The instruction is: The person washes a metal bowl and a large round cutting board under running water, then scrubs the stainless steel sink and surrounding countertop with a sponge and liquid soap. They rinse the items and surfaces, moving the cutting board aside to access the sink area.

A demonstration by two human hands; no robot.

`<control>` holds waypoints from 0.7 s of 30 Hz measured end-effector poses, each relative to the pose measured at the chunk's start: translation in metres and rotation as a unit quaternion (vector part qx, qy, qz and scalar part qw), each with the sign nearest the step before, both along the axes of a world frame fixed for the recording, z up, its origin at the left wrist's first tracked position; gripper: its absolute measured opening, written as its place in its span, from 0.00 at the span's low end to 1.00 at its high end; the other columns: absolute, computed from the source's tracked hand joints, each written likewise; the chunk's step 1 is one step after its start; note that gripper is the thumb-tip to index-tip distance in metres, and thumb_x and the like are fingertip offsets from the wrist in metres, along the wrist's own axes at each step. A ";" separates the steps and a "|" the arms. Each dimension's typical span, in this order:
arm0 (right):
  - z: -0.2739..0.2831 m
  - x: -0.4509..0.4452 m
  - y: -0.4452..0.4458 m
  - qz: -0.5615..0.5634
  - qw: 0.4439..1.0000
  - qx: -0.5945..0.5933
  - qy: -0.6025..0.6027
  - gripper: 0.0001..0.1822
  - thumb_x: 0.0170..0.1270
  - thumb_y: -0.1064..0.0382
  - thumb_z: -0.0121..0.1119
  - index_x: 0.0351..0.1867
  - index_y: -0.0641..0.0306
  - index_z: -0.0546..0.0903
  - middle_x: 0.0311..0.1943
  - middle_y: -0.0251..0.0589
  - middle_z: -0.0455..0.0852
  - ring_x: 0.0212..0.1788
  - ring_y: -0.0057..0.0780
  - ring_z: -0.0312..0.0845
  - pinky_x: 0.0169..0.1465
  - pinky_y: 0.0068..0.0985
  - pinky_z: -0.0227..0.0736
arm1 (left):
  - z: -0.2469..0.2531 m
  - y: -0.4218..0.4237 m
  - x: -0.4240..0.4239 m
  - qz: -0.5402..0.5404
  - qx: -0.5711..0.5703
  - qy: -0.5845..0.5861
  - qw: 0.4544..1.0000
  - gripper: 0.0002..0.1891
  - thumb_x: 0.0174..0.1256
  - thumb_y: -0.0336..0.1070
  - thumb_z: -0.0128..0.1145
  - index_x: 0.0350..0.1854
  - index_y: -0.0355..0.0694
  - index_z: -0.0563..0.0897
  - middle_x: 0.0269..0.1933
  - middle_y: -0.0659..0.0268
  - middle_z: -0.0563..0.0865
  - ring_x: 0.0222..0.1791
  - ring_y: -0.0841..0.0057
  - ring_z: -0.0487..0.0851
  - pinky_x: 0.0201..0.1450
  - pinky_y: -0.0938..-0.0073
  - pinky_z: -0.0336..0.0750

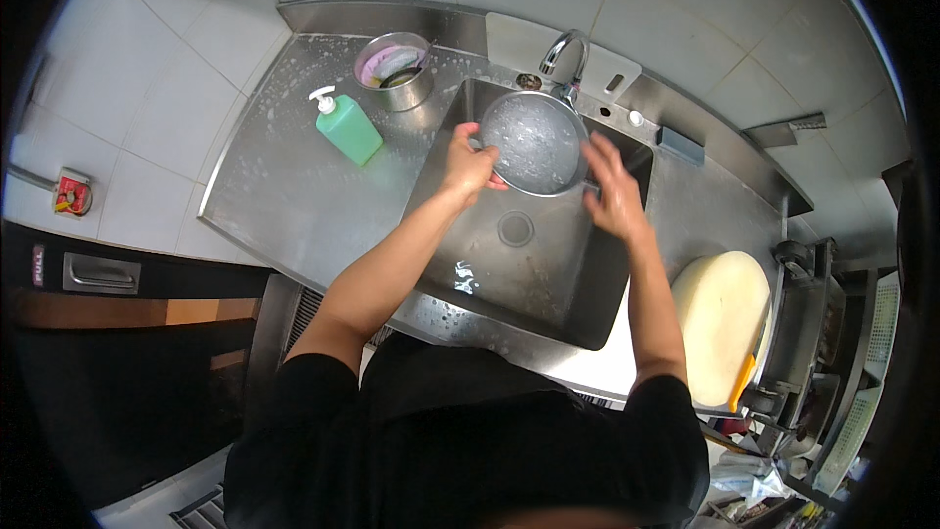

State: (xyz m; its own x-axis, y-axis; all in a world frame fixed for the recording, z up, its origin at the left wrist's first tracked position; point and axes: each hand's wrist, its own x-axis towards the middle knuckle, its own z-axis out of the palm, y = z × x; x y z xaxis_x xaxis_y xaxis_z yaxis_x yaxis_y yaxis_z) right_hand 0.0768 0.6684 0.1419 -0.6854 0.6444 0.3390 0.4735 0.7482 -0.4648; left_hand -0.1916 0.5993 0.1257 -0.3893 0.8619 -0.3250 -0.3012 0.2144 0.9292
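Observation:
My left hand (470,165) grips the left rim of a round metal bowl (532,143), with the thumb over its edge. The bowl's grey surface is wet and glistening, and it is held above the far part of a stainless steel sink (529,264). At the bowl's right edge is my right hand (615,191), slightly blurred, its fingers apart; whether the fingertips touch the rim is unclear. A chrome gooseneck faucet (576,51) rises just behind the bowl, which hides part of its base. The round drain (515,228) shows in the sink floor.
Left of the sink stand a green pump bottle (349,128) and a metal pot (407,92) holding sponges or cloths. A white board (507,37) leans behind the faucet. A grey block (681,145) lies at the back right; a thick cream-coloured board (720,323) lies on the right counter.

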 end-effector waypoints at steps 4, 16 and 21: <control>-0.002 0.014 -0.081 -0.073 0.997 0.020 -0.010 0.27 0.51 0.65 0.76 0.55 0.58 0.80 0.60 0.50 0.78 0.50 0.53 0.84 0.46 0.38 0.82 | -0.011 0.004 0.036 -0.110 -0.048 -0.077 0.990 0.33 0.64 0.24 0.55 0.71 0.40 0.58 0.44 0.46 0.81 0.20 0.67 0.82 0.28 0.51 0.89; 0.024 -0.079 0.034 -0.179 0.963 0.069 -0.189 0.19 0.55 0.56 0.75 0.37 0.67 0.80 0.36 0.50 0.84 0.39 0.53 0.84 0.41 0.43 0.76 | 0.003 -0.010 -0.088 -0.267 0.012 -0.115 0.957 0.25 0.73 0.48 0.61 0.64 0.39 0.73 0.49 0.53 0.87 0.34 0.70 0.88 0.35 0.65 0.89; -0.011 -0.098 0.009 -0.249 0.968 0.024 0.015 0.16 0.55 0.62 0.77 0.38 0.67 0.81 0.33 0.45 0.80 0.31 0.41 0.80 0.37 0.34 0.76 | -0.022 -0.080 -0.294 0.033 0.131 -0.005 0.991 0.16 0.71 0.48 0.61 0.39 0.38 0.83 0.24 0.69 0.81 0.20 0.81 0.80 0.23 0.74 0.80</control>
